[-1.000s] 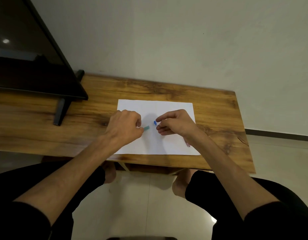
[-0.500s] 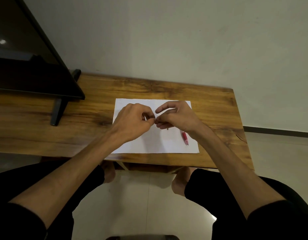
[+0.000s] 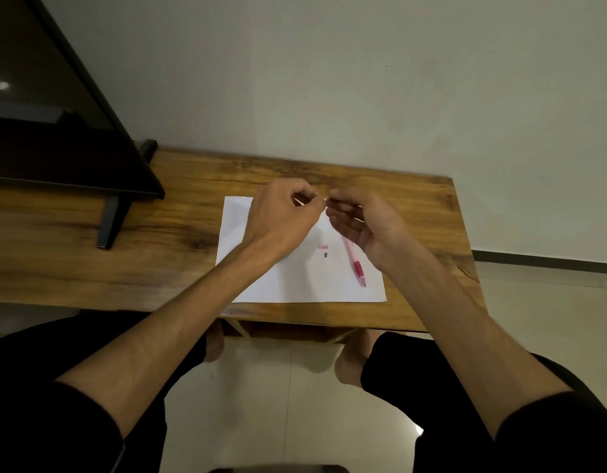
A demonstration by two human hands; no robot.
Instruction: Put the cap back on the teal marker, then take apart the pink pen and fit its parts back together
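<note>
My left hand (image 3: 281, 216) and my right hand (image 3: 362, 221) are raised above a white sheet of paper (image 3: 295, 285), their fingertips meeting. Between them they pinch a thin pale part (image 3: 299, 201), too small and blurred to identify. My left fingers are curled round it, and my right thumb and forefinger pinch its other end. On the paper under my right hand lies a pink and red pen (image 3: 356, 262). Beside the pen sit a small pink piece (image 3: 323, 247) and a small dark piece (image 3: 325, 255).
The paper lies on a wooden table (image 3: 179, 240) set against a pale wall. A black screen (image 3: 56, 138) on a dark stand foot (image 3: 111, 223) fills the table's left side. My knees and bare feet are below the front edge, over a tiled floor.
Both hands have risen off the paper and moved toward the wall. The teal and blue bits held a second ago are out of sight. The pen and two small pieces are now uncovered.
</note>
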